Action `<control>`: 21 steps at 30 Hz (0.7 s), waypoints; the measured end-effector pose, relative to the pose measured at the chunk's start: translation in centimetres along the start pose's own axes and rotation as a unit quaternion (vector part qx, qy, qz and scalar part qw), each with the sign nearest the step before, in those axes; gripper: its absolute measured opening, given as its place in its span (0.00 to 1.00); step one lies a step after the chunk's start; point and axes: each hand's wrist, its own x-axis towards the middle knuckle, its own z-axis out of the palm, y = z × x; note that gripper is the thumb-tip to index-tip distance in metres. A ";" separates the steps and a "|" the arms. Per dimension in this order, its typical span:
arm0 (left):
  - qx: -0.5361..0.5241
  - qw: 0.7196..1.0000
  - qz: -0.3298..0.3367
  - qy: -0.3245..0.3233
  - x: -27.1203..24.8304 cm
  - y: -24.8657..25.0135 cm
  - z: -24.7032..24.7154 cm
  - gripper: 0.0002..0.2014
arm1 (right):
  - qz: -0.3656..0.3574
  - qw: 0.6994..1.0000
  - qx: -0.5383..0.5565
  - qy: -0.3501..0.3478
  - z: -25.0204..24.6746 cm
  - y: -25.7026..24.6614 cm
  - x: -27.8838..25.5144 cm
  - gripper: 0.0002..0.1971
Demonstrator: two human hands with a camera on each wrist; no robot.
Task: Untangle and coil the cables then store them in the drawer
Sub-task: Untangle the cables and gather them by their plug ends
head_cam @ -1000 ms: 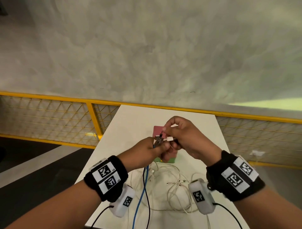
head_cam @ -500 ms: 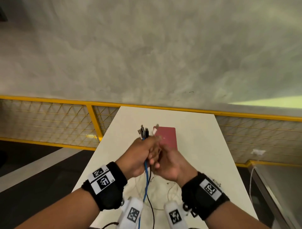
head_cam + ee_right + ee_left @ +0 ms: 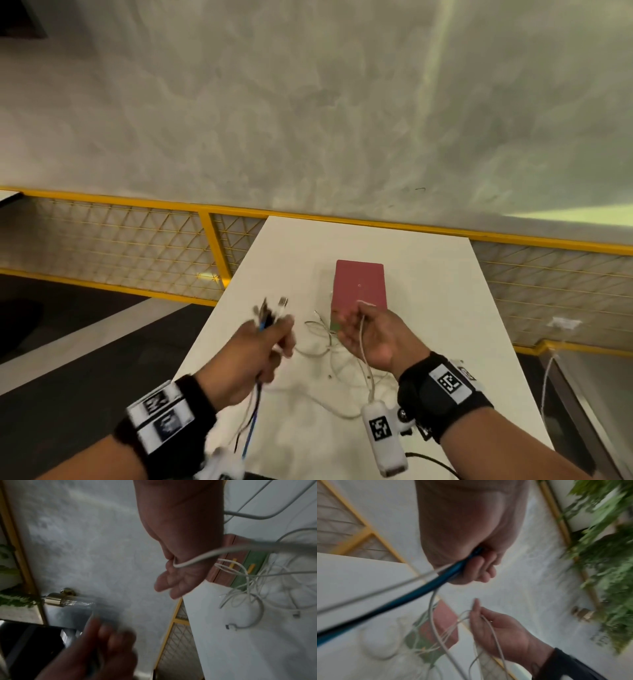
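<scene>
A bundle of cables, one blue, is clasped in the left hand above the surface. A white cable is draped across the right hand, whose grip is spread. More white cables are left tangled before the closed pink drawer box.

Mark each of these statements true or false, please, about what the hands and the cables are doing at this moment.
1. The left hand grips a bundle that includes a blue cable. True.
2. The right hand holds nothing. False: a white cable runs across its palm, and its fingers are nearly straight.
3. A red box stands on the white table beyond the hands. True.
4. All cables are already coiled. False: loose white cables lie tangled on the table.
5. Both hands grip the same plug. False: the hands are apart.
</scene>
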 end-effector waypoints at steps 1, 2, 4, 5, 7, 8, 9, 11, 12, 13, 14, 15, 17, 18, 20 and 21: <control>0.004 0.999 0.045 0.030 0.7 1.1 1.4 0.17 | -0.001 1.000 -0.014 -0.026 0.6 0.4 -0.4 0.15; 0.023 0.996 0.079 0.045 1.7 1.8 2.6 0.15 | 0.000 0.998 -0.030 -0.050 1.1 0.6 -0.8 0.16; 0.074 0.989 0.117 0.046 3.1 2.2 4.9 0.09 | -0.009 0.994 -0.062 -0.090 2.3 0.8 -2.1 0.17; 0.084 0.988 0.125 0.041 3.5 1.9 5.9 0.06 | -0.015 0.992 -0.071 -0.103 2.8 0.8 -2.6 0.18; 0.066 0.989 0.127 0.043 3.9 1.7 7.1 0.05 | -0.024 0.991 -0.067 -0.117 3.3 0.6 -3.4 0.18; 0.045 0.990 0.125 0.042 4.0 1.6 7.4 0.03 | -0.028 0.991 -0.067 -0.115 3.2 0.4 -3.6 0.17; 0.033 0.992 0.115 0.036 3.9 1.5 7.3 0.05 | -0.030 0.991 -0.070 -0.113 3.1 0.1 -3.9 0.14; 0.059 0.996 0.064 -0.015 3.3 1.2 6.5 0.12 | -0.022 0.993 -0.061 -0.095 2.4 -0.7 -3.4 0.07; 0.092 0.993 0.034 -0.059 2.8 0.8 5.9 0.13 | -0.013 0.995 -0.049 -0.083 2.0 -1.2 -3.0 0.05; 0.122 0.987 0.009 -0.103 2.3 0.3 4.9 0.13 | -0.007 0.997 -0.038 -0.068 1.5 -1.6 -2.5 0.06; 0.149 0.979 -0.013 -0.140 1.7 -0.2 3.8 0.12 | -0.003 0.998 -0.037 -0.053 1.0 -2.0 -2.0 0.07; 0.168 0.971 -0.037 -0.167 1.2 -0.6 2.6 0.10 | 0.002 0.998 -0.040 -0.039 0.5 -2.1 -1.4 0.08; 0.191 0.955 -0.083 -0.212 -0.1 -1.3 0.6 0.03 | 0.014 0.998 -0.041 -0.035 0.0 -1.5 -0.4 0.10; 0.203 0.945 -0.099 -0.236 -0.8 -1.5 -0.2 0.03 | 0.017 0.998 -0.045 -0.036 -0.1 -0.9 0.1 0.11; 0.240 0.921 -0.117 -0.285 -1.8 -1.3 -1.2 0.05 | 0.003 0.998 -0.047 -0.033 0.2 0.1 0.5 0.09; 0.261 0.906 -0.121 -0.309 -2.2 -1.2 -1.5 0.04 | -0.006 0.999 -0.037 -0.025 0.2 0.4 0.7 0.07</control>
